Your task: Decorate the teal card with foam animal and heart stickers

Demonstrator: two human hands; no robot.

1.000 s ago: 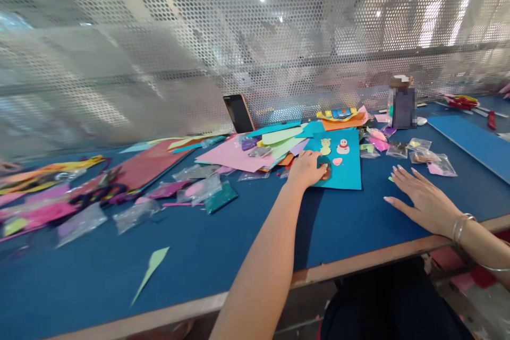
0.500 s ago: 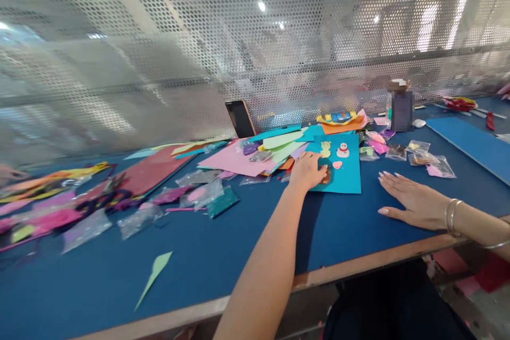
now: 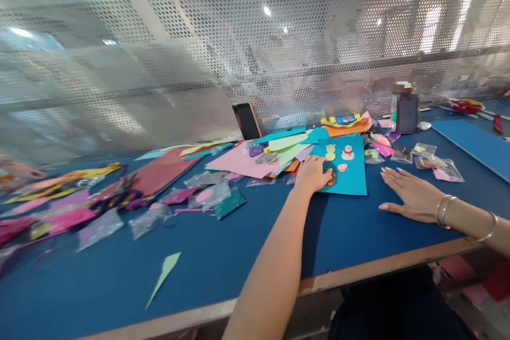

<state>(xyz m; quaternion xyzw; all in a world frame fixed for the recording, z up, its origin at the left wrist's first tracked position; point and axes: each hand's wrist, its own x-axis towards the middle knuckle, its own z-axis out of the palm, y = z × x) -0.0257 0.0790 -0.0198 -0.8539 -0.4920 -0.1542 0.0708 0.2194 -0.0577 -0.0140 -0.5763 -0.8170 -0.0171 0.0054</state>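
Note:
A turquoise paper sheet (image 3: 353, 185) lies on the blue table in the head view. On it are a yellow animal cut-out (image 3: 330, 152), a snowman cut-out (image 3: 348, 153), a pink heart (image 3: 342, 168) and a brown cut-out (image 3: 331, 177). My left hand (image 3: 313, 173) rests over the sheet's left edge, thumb apart from the fingers and touching or just beside the brown piece, which it partly hides. To the right of the sheet, my right hand (image 3: 416, 196) lies flat on the table, fingers stretched, holding nothing.
Coloured papers (image 3: 243, 159) and small plastic packets (image 3: 213, 194) are spread to the left, with scissors (image 3: 117, 199) among them. A phone (image 3: 246, 121) leans on the perforated metal screen (image 3: 223, 64). A jar (image 3: 403, 109) and a blue board (image 3: 474, 143) are at right.
The camera view has turned slightly, so everything sits a little further right in the picture. Both hands keep nearly the same places on the sheet and the table.

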